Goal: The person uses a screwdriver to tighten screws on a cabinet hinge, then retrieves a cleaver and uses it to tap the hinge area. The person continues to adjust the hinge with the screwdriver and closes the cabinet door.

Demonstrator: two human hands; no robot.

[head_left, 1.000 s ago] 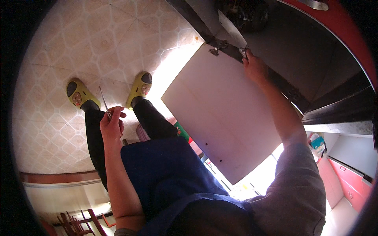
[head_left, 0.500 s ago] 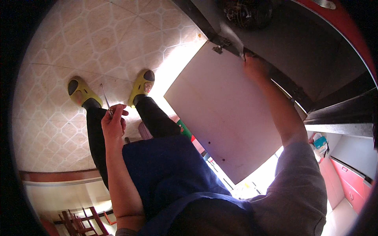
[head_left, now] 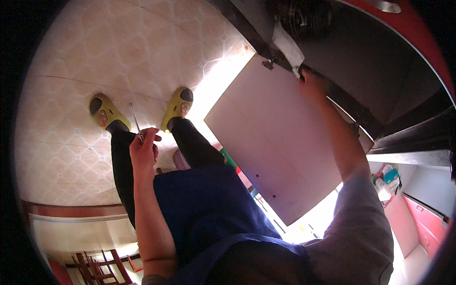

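My left hand (head_left: pixel 145 149) is closed around the handle of a slender metal tool (head_left: pixel 133 114), which points away from me over the floor, between my yellow clogs (head_left: pixel 178 107). My right hand (head_left: pixel 309 80) grips a wide, flat pale blade (head_left: pixel 287 45) by its narrow lower end, just inside a dark cabinet (head_left: pixel 365 52); the fingers are slightly blurred. The blade lies above the open pale cabinet door (head_left: pixel 266 133) near a metal hinge (head_left: pixel 268 64). A dark, shiny round object (head_left: pixel 311 16), too dim to name, is behind the blade.
Pale patterned tiles (head_left: pixel 95 57) cover the floor at left. Wooden chair-like frames (head_left: pixel 102 266) show at lower left. At right stand pink cabinets (head_left: pixel 422 228) below a grey surface, with a small heap of items including a turquoise one (head_left: pixel 390 176) beside them.
The blade in my right hand turned nearly edge-on half a second ago and now shows its flat face again, a little lower. The whole view has shifted slightly; my left hand keeps its grip.
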